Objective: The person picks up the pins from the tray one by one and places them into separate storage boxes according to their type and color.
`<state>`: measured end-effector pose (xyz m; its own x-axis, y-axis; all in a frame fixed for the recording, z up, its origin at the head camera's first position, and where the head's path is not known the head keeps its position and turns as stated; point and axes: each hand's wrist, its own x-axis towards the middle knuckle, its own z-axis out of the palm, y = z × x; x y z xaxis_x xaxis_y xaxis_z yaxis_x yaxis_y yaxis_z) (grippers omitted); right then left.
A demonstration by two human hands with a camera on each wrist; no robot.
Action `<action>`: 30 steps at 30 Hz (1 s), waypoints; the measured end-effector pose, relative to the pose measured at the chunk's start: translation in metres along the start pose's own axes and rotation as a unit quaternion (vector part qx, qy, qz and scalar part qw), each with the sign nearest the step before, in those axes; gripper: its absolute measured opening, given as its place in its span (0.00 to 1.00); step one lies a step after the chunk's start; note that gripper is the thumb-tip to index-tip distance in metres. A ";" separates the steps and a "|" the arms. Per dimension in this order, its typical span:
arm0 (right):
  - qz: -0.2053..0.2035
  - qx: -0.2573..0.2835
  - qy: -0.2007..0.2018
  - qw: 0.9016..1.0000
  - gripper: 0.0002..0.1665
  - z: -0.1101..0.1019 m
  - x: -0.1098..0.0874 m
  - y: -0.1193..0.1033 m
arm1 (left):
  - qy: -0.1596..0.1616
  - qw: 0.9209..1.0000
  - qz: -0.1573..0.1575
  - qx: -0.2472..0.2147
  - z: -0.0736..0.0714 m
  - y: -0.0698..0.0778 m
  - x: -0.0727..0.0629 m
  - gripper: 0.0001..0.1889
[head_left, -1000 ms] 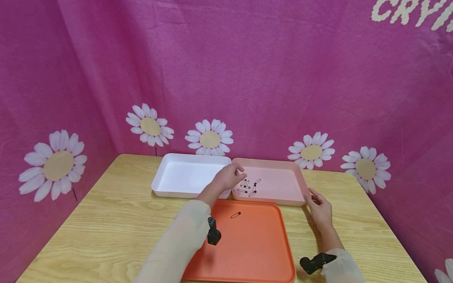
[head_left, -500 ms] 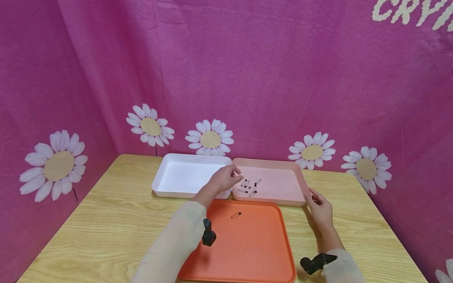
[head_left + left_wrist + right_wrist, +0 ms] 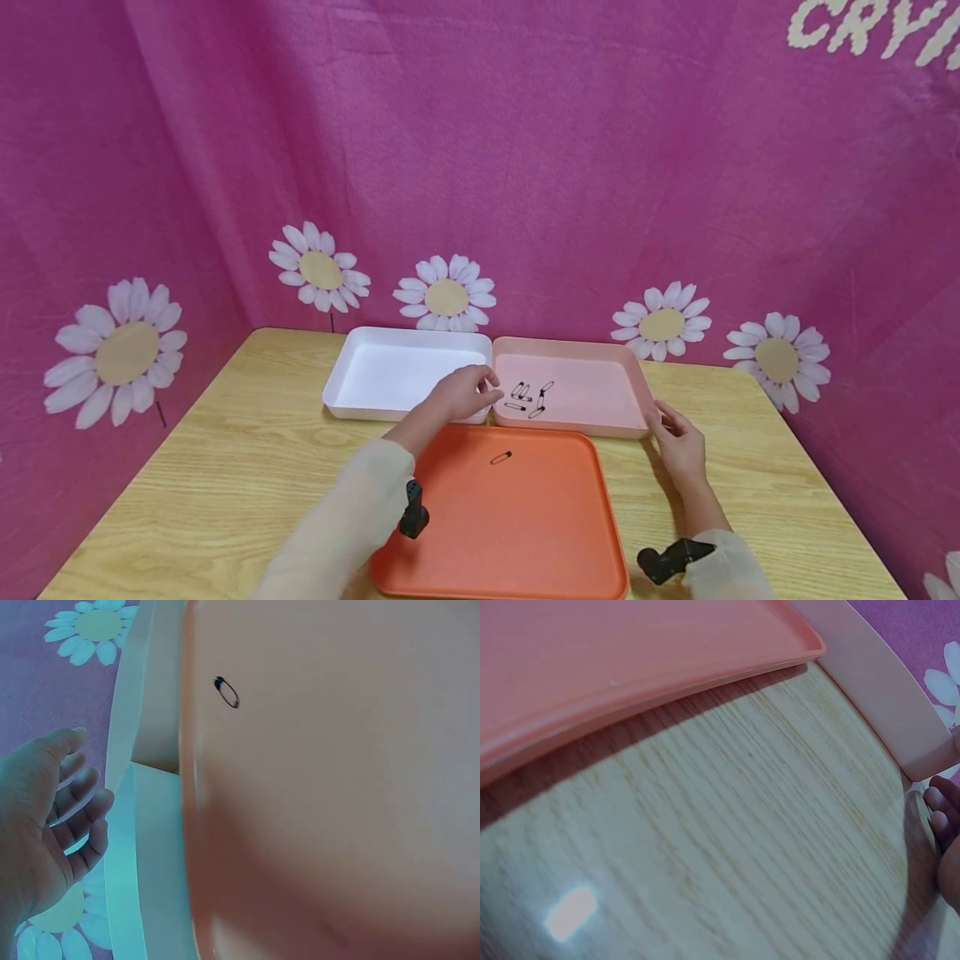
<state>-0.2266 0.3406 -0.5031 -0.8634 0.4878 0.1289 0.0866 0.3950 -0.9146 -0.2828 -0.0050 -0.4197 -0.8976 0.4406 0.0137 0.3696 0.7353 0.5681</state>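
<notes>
My left hand (image 3: 459,393) hovers over the seam between the white tray (image 3: 386,371) and the pink tray (image 3: 588,387). Its fingers are loosely bent, and nothing shows between them in the left wrist view. Several black-headed safety pins (image 3: 515,407) lie in the left part of the pink tray, just right of that hand. One more safety pin (image 3: 501,457) lies near the far edge of the orange tray (image 3: 517,533). At the pink tray's near right corner, my right hand (image 3: 682,454) touches the outer wall, other fingers loosely bent beside it.
The white and pink trays stand side by side at the back of the wooden table (image 3: 225,467), with the orange tray in front of them. Behind rises a magenta curtain (image 3: 525,167) printed with daisies. Each wrist carries a small black camera (image 3: 414,510).
My left hand has drawn back from over the pink tray, leftward and toward me. My right hand has stayed at the pink tray's corner, and the pins have not moved.
</notes>
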 end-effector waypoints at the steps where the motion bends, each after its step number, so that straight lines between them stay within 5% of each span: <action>1: 0.000 -0.001 -0.001 1.000 0.27 0.000 0.000 0.000 | -0.001 1.000 0.004 0.006 0.000 -0.001 -0.001 0.13; 11: 0.006 0.003 -0.004 1.000 0.28 0.000 0.000 0.000 | -0.024 0.997 0.041 0.065 0.001 -0.001 -0.017 0.12; 18: 0.006 -0.002 -0.004 1.000 0.28 0.000 0.001 0.002 | -0.010 0.988 0.095 0.121 0.003 -0.002 -0.030 0.10; 21: 0.010 -0.006 -0.005 1.000 0.28 0.000 0.001 0.001 | 0.000 0.974 0.132 0.183 0.007 -0.003 -0.038 0.10; 26: 0.012 -0.015 -0.007 1.000 0.29 -0.001 0.001 -0.001 | 0.023 0.931 0.217 0.293 0.019 -0.004 -0.050 0.11; 30: 0.016 -0.020 -0.017 1.000 0.30 -0.002 0.000 -0.001 | 0.023 0.918 0.252 0.305 0.031 -0.005 -0.055 0.09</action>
<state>-0.2258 0.3413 -0.5013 -0.8765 0.4738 0.0857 0.1341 0.4112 -0.9016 -0.2279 -0.0171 -0.4494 -0.5791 0.7925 0.1913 0.7944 0.6013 -0.0860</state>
